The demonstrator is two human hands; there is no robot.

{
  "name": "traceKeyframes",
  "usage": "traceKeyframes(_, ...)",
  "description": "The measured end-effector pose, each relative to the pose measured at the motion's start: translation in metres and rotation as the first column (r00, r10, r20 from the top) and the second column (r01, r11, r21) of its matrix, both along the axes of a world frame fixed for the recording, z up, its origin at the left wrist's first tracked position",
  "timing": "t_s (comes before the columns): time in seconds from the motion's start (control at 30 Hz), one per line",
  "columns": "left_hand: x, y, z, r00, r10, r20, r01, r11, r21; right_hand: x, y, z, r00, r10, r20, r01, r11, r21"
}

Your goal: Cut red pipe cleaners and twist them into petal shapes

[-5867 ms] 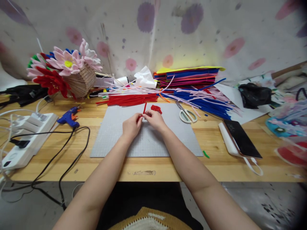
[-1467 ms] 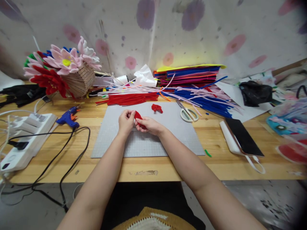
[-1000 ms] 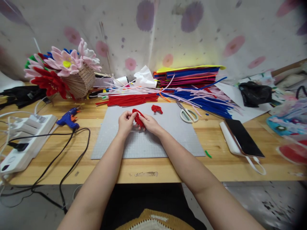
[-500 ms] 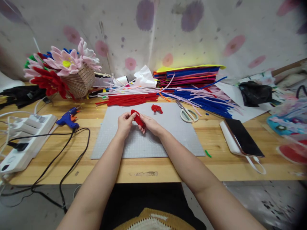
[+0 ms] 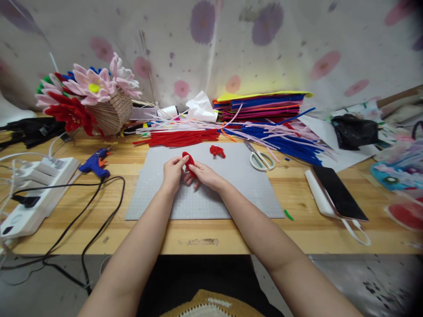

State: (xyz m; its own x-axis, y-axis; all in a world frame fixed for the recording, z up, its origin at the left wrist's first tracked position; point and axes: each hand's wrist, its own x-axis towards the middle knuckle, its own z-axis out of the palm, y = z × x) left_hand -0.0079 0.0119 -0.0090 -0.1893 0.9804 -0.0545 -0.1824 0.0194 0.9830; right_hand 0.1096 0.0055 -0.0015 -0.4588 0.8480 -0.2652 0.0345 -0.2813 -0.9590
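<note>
Between my two hands is a red fuzzy petal-shaped piece [image 5: 188, 161], which looks made of pipe cleaner. My left hand [image 5: 173, 171] pinches its left side with thumb and fingers. From the right, my right hand [image 5: 203, 175] has its thumb and fingers closed on the same piece, partly covering it. Both hands are above the grey cutting mat [image 5: 211, 204]. Farther back on the mat lies a small bunch of red pieces [image 5: 217, 152]. White-handled scissors [image 5: 259, 158] rest at the mat's back right corner.
Red pipe cleaners [image 5: 183, 138] and blue ones [image 5: 291, 145] lie behind the mat. At left are a blue glue gun [image 5: 95, 163], a power strip [image 5: 39, 198] with loose cables, and a basket of fuzzy flowers [image 5: 115, 110]. A phone [image 5: 339, 192] lies at right.
My right hand has shifted its grip: its thumb now presses on the red piece and its fingers are curled underneath. The view has shifted slightly.
</note>
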Motion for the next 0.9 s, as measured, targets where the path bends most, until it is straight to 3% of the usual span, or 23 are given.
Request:
traceKeyframes(0.13,-0.003,0.003,0.000,0.976,-0.130,0.173,0.126,0.992,0.032,0.003,0.001,-0.002,0.989,0.029,-0.145,-0.045,0.993,-0.109)
traceKeyframes(0.3,-0.005,0.006,0.001,0.944,-0.161,0.288,0.163,0.987,0.017,0.009,0.004,-0.006,0.944,0.099,-0.314,-0.157,0.974,-0.164)
traceKeyframes(0.63,-0.011,0.005,0.003,0.992,-0.100,0.074,0.094,0.991,0.091,0.010,0.001,-0.002,0.955,0.112,-0.274,-0.167,0.968,-0.188)
traceKeyframes(0.9,-0.013,0.009,-0.004,0.984,-0.121,0.128,0.109,0.989,0.097,0.007,-0.002,0.000,0.965,0.113,-0.237,-0.152,0.977,-0.152)
